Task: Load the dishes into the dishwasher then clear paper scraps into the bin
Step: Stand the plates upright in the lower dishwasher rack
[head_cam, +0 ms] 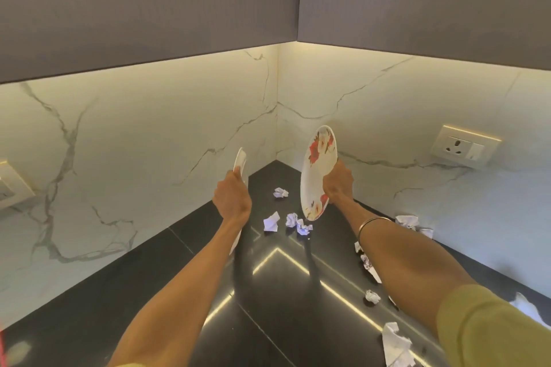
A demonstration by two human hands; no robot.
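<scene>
Plates both held up on edge over the black counter (277, 322) corner. Right hand (338, 180) grips the floral plate (316, 170) by its right rim, face turned left. Left hand (232, 195) grips a white plate (239, 159), seen edge-on, mostly hidden behind hand and forearm. Paper scraps (293, 219) lie crumpled on the counter below and along the right wall. Socket (463, 146) on right backsplash.

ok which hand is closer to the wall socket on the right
Right. The right hand, gripping the floral plate, is just left of the socket; the left hand is farther left.
</scene>
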